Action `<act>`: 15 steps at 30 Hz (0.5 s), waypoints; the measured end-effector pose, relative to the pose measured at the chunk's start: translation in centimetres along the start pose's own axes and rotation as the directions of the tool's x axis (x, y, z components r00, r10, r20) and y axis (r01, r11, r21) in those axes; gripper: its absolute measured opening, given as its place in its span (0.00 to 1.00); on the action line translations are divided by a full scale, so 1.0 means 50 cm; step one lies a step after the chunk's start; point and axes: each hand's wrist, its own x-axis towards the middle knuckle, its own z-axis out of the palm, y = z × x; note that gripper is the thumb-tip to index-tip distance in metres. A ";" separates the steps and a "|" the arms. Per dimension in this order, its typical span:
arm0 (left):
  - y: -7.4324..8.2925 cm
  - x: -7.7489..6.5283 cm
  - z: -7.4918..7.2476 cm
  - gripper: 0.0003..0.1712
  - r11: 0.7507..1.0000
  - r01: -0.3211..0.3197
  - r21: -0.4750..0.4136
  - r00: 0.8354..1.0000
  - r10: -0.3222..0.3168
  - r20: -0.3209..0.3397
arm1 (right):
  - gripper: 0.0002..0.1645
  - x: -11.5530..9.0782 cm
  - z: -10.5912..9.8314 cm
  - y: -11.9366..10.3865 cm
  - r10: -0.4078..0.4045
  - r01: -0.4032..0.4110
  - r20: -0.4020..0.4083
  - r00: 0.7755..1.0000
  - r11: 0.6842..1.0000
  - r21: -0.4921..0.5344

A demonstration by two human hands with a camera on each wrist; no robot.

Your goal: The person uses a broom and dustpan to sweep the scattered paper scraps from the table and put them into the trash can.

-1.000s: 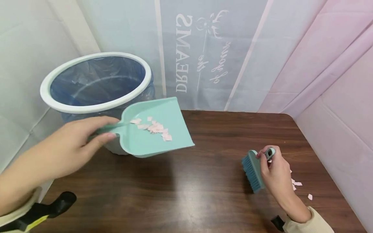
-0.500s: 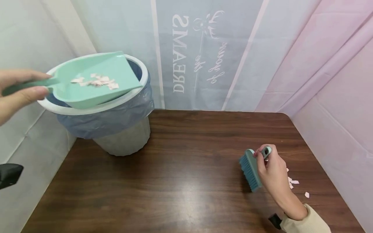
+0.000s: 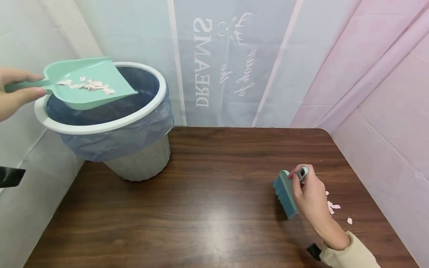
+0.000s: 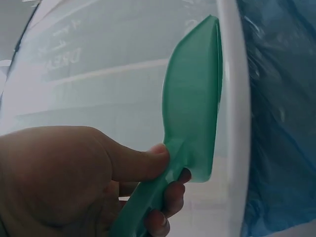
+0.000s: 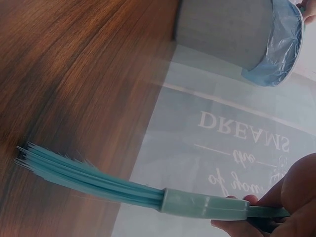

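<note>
My left hand (image 3: 16, 91) grips the handle of a mint-green dustpan (image 3: 117, 83), thumb on top and fingers curled beneath, as the left wrist view shows. Small pale paper scraps (image 3: 92, 85) lie in the pan, which is over the mouth of a trash can (image 3: 144, 158) with a white rim and a blue bag liner (image 3: 110, 143). On the right of the table, my right hand (image 3: 311, 193) pinches the handle of a teal hand brush (image 3: 285, 193). The brush's bristles (image 5: 89, 177) reach down to the wood in the right wrist view.
More paper scraps (image 3: 333, 206) lie on the brown wooden table (image 3: 201, 193) just right of my right hand. A printed curtain (image 3: 228, 67) hangs behind the table's far edge, and pale cloth walls (image 3: 385, 130) flank both sides.
My left hand has carried the dustpan left and up, from above the table to over the trash can, scraps still in it. The right hand and brush have hardly moved.
</note>
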 end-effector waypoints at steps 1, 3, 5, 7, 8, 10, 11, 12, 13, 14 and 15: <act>-0.002 0.007 0.004 0.24 1.000 -0.001 0.002 1.000 0.001 0.012 | 0.12 0.001 0.001 0.000 -0.002 0.002 0.000 1.000 1.000 -0.001; 0.001 0.015 0.010 0.24 1.000 0.022 0.008 0.999 -0.022 0.032 | 0.12 0.002 0.002 -0.001 -0.003 0.003 0.001 1.000 1.000 -0.003; 0.009 0.019 0.014 0.24 0.998 0.037 0.056 0.998 -0.040 0.047 | 0.12 0.003 0.003 -0.001 -0.002 0.002 0.001 1.000 1.000 -0.007; 0.020 0.023 0.017 0.25 0.993 0.045 0.112 0.996 -0.053 0.069 | 0.12 0.003 0.004 -0.001 0.001 -0.001 0.002 1.000 1.000 -0.010; 0.026 0.024 0.018 0.25 0.988 0.051 0.144 0.994 -0.064 0.088 | 0.12 0.003 0.004 -0.001 0.003 -0.003 0.003 1.000 1.000 -0.011; 0.036 0.026 0.020 0.25 0.980 0.034 0.197 0.993 -0.055 0.105 | 0.12 0.002 0.004 -0.001 0.008 -0.008 0.004 1.000 1.000 -0.014; 0.040 0.027 0.021 0.25 0.976 0.024 0.214 0.993 -0.048 0.109 | 0.12 0.002 0.004 -0.001 0.009 -0.009 0.004 1.000 1.000 -0.013; 0.044 0.027 0.023 0.25 0.973 0.009 0.231 0.993 -0.036 0.115 | 0.12 0.002 0.004 -0.001 0.010 -0.010 0.005 1.000 1.000 -0.015; 0.047 0.028 0.025 0.24 0.968 -0.009 0.250 0.994 -0.019 0.112 | 0.12 0.002 0.005 -0.001 0.011 -0.011 0.004 1.000 1.000 -0.014; 0.049 0.029 0.026 0.23 0.964 -0.044 0.262 0.995 0.019 0.095 | 0.12 0.001 0.005 -0.001 0.011 -0.011 0.004 1.000 1.000 -0.013; 0.049 0.029 0.028 0.22 0.955 -0.092 0.283 0.995 0.074 0.071 | 0.12 0.001 0.005 -0.001 0.010 -0.010 0.003 1.000 1.000 -0.014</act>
